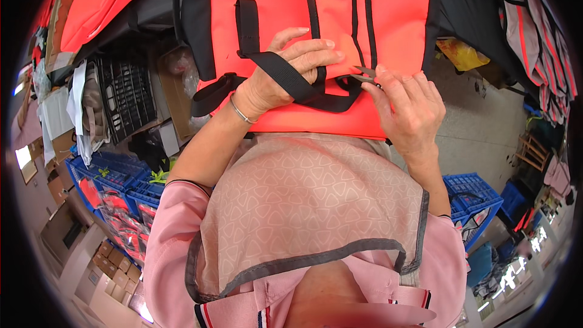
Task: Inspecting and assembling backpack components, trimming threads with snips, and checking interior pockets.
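A bright orange vest-like piece with black side panels and black zips (273, 0) lies in front of me. My left hand (297, 61) rests on it with the fingers stretched out, and a black webbing strap (282, 76) runs across the back of that hand. The strap loops down to the right, below the fingers. In my right hand (410, 106) is a small pair of thread snips (364, 75). Their blades point left, close to the lower end of a zip and the black strap. My right fingers partly hide the handles.
Blue plastic crates stand at the left (109, 173) and right (470, 194). More orange pieces (109, 0) lie at the far left. Grey garments with orange stripes (534, 36) hang at the far right. A black slatted crate (127, 94) sits beyond my left forearm.
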### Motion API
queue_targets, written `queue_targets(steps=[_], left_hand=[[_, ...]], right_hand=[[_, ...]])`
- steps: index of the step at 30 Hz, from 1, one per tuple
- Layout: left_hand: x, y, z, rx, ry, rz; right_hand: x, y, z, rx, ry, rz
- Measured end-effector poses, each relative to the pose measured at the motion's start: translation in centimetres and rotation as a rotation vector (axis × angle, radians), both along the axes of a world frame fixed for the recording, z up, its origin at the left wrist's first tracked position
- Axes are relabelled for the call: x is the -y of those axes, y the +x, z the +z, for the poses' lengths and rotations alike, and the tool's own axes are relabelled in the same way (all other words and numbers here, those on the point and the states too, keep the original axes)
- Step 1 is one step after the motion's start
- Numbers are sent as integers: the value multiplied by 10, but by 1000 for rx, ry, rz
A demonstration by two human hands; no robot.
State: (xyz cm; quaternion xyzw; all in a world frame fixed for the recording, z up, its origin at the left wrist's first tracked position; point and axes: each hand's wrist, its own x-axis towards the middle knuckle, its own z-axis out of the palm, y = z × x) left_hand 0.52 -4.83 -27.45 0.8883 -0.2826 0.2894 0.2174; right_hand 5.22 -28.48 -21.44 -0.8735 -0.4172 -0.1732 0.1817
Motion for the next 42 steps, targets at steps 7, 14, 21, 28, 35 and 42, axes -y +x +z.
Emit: queue_targets(steps=[7,14,21,28,35,42], left_hand=[[3,1,-1,10,-6,23],[0,1,-2,-12,20,11],[0,2,-2,-17,17,3],[0,5,-3,-48,-36,-11],[10,10,-3,-167,-367,-68],[12,9,-7,-317,-515,21]], right_hand=[[-1,1,0,2,-4,-5],[0,0,0,0,-10,-1],[-1,0,0,-2,-10,1],[-2,8,-3,-17,34,56],[-1,20,-14,-995,521,3],[-8,33,10,-1307,706,-208]])
